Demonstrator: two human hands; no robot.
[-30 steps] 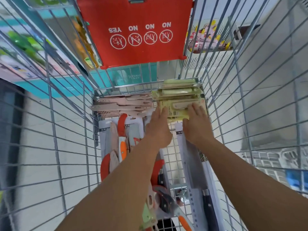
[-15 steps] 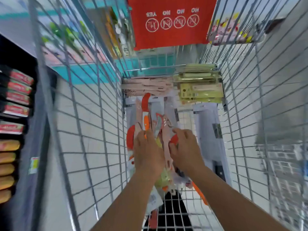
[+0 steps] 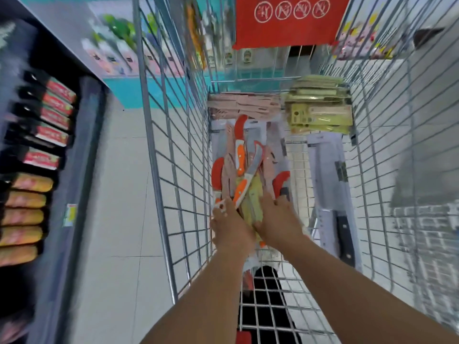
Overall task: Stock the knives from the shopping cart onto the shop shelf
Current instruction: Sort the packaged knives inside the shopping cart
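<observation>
Both hands (image 3: 253,224) have left the green packs (image 3: 320,115), now gripping the orange-handled knife pile (image 3: 242,175).

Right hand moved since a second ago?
Yes. The right hand pulled back from the yellow-green packet stack at the cart's far end to the orange-handled knife pile.

Orange-handled packaged knives (image 3: 242,175) lie heaped in the wire cart (image 3: 173,145).
</observation>
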